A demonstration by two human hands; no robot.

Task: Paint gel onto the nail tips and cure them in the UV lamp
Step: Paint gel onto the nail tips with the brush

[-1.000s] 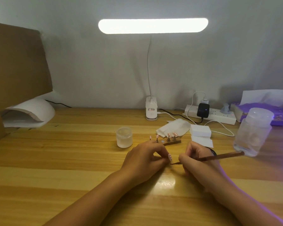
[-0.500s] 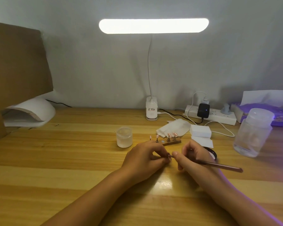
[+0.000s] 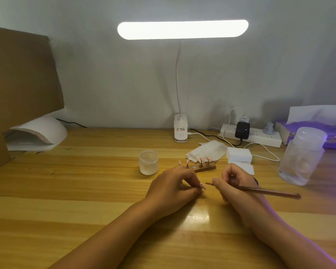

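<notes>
My left hand pinches a small stand that carries a pink nail tip, which points right. My right hand holds a thin brown brush; its bristle end sits a little to the right of the tip, apart from it. Behind the hands a wooden holder carries several more pink nail tips on pegs. A small frosted gel jar stands left of the holder. The white UV lamp sits at the far left of the wooden desk.
A clear lidded bottle stands at the right. White wipes and white pads lie behind the holder. A desk lamp base, a power strip with cables and a tissue pack line the wall. Cardboard stands at the left.
The brush end touched the nail tip half a second ago and now has drawn back to the right. The brush handle has swung lower than one second ago. The left hand has stayed put.
</notes>
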